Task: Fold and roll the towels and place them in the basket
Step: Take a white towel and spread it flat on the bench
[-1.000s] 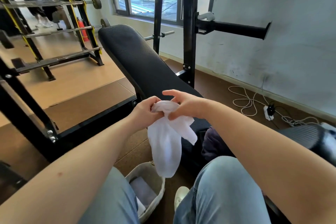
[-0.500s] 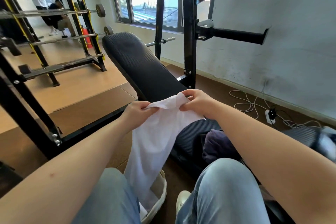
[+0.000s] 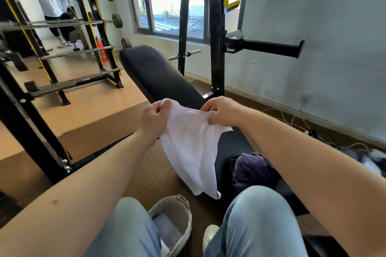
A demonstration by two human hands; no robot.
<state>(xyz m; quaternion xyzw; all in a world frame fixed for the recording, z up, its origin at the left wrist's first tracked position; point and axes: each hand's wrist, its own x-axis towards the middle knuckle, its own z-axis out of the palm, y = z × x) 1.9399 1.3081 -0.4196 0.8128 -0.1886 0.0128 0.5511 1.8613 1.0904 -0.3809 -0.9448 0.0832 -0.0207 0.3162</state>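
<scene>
Left hand (image 3: 153, 118): fingers curled, pinching the upper left corner of the white towel (image 3: 192, 148).
Right hand (image 3: 223, 112): fingers curled, pinching the top edge at its right end; fabric is bunched under the fingertips.
White towel: held in the air between both hands, in front of the bench (image 3: 158, 75). It hangs down and narrows to a lower corner above the floor, just beyond the basket (image 3: 183, 210) and clear of it.
Basket: on the floor between the knees, pale soft walls, open top.
Basket contents: a pale folded piece (image 3: 167, 229), probably a towel; the left knee hides part of it.
Dark cloth (image 3: 250, 170): crumpled bundle on the bench seat, just right of the hanging towel, below the right forearm.
Bench: black ribbed padding, backrest tilted up and away.
Legs: light blue jeans; a white shoe (image 3: 210, 233) shows between the basket and the right knee.
Frame (image 3: 216, 48): black uprights behind the bench, with a yellow hook and a black weight plate at the top.
Cables (image 3: 292, 119): white, loose on the floor by the wall.
Barbell rack (image 3: 89, 27): at left, black with yellow trim.
</scene>
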